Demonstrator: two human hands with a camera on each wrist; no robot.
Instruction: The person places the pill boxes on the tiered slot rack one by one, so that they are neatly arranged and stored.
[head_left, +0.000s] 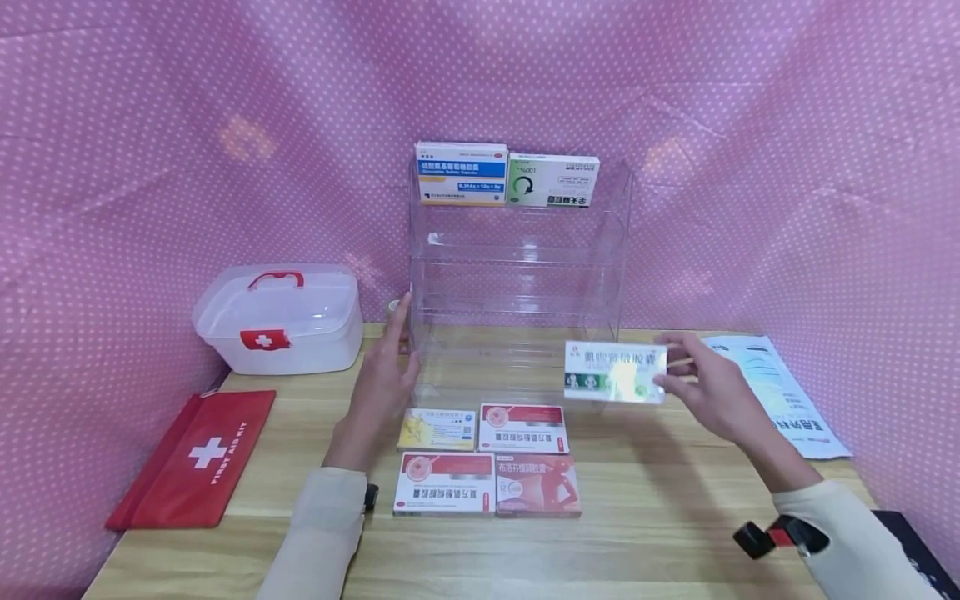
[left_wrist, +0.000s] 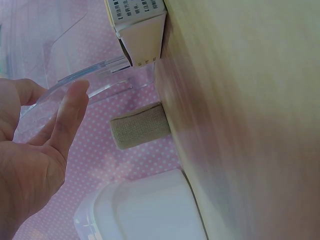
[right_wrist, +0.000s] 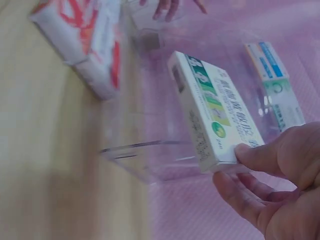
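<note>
My right hand pinches a white and green medicine box by its right end, thumb in front and fingers behind. The box is held up before the lower right part of a clear acrylic display rack; in the right wrist view its printed face is tilted. My left hand rests at the rack's left side with fingers extended, and the left wrist view shows the fingers by the clear side panel. On the top tier stand a blue and white box and a green and white box.
Several medicine boxes lie before the rack, including a yellow one and a pink one. At left are a white first-aid case and a red pouch. A tan bandage roll stands beside the rack; a white packet lies right.
</note>
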